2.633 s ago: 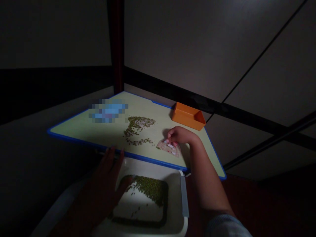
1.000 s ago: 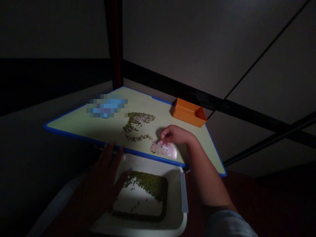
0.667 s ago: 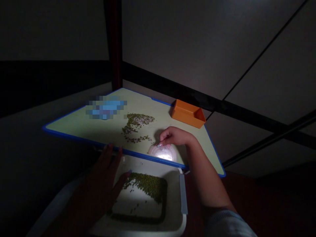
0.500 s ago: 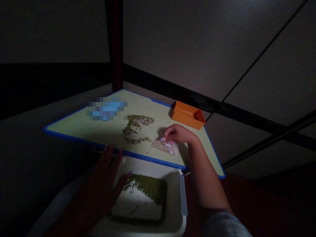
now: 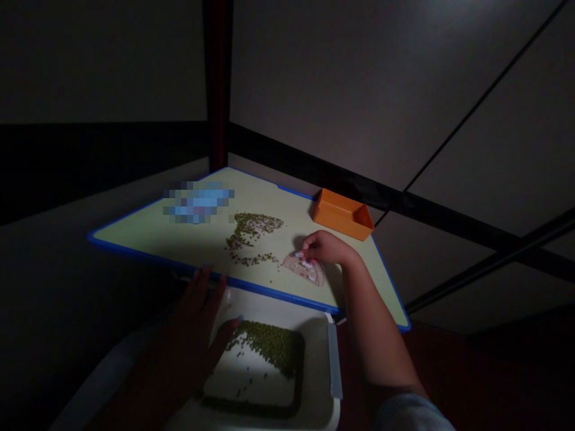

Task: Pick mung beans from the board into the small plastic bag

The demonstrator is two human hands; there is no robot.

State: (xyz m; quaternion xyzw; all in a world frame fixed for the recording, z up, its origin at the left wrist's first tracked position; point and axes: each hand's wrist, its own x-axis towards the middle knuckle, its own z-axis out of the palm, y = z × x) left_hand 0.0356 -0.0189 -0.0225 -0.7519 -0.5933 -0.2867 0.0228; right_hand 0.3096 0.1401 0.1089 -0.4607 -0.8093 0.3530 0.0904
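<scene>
My right hand (image 5: pixel 326 246) pinches a small see-through, pinkish half-round protractor (image 5: pixel 308 269) by its straight side, low over a pale yellow board (image 5: pixel 202 248) with a blue edge. Left of it, small green beans or seeds (image 5: pixel 258 224) lie in a heap and a thin trail, mixed with paler bits. My left hand (image 5: pixel 197 317) is in deep shadow with fingers spread, fingertips near the board's front edge and thumb over a white tub (image 5: pixel 335 413). Inside that tub, more green beans (image 5: pixel 274 347) gather along the far and right sides.
An orange open box (image 5: pixel 344 214) stands at the board's far right corner. A blurred-out blue item (image 5: pixel 200 202) lies at the far left. A dark red post (image 5: pixel 218 90) and grey wall panels (image 5: pixel 314 90) rise behind the board. The room is dim.
The whole view has shifted slightly. My right hand and the protractor have edged a little right, away from the bean trail. My left hand keeps its place at the tub.
</scene>
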